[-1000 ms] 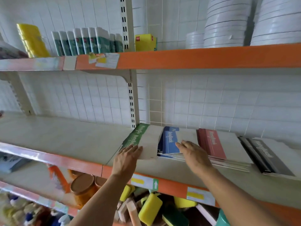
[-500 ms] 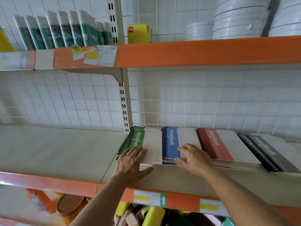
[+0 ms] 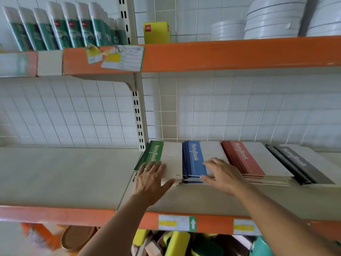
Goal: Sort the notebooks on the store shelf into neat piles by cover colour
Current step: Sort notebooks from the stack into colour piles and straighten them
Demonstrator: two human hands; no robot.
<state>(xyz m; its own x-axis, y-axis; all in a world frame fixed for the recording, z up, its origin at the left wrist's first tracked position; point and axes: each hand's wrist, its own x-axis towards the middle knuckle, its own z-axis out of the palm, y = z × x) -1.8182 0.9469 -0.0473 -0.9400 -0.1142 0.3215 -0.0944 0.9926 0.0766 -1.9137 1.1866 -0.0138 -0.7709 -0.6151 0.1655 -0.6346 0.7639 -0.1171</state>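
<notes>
Four piles of notebooks lie side by side on the middle shelf [image 3: 64, 174]: green [image 3: 162, 156], blue [image 3: 195, 159], red [image 3: 245, 159] and black [image 3: 299, 163], each cover half coloured, half cream. My left hand [image 3: 151, 180] lies flat with straight fingers on the front left corner of the green pile. My right hand [image 3: 221, 174] rests on the blue pile's front right part, fingers on the cover and thumb against the front edge of the stack.
The upper shelf [image 3: 203, 52] overhangs with green-and-white packs [image 3: 70, 28], a yellow box [image 3: 156, 32] and white stacked rolls [image 3: 267, 21]. A slotted upright post [image 3: 138, 111] stands just behind the green pile. Sponges and boxes fill the shelf below [image 3: 175, 242].
The green and blue piles have been pushed back and squared up from skewed positions. Both hands moved forward with them, and the camera view tilted up slightly.
</notes>
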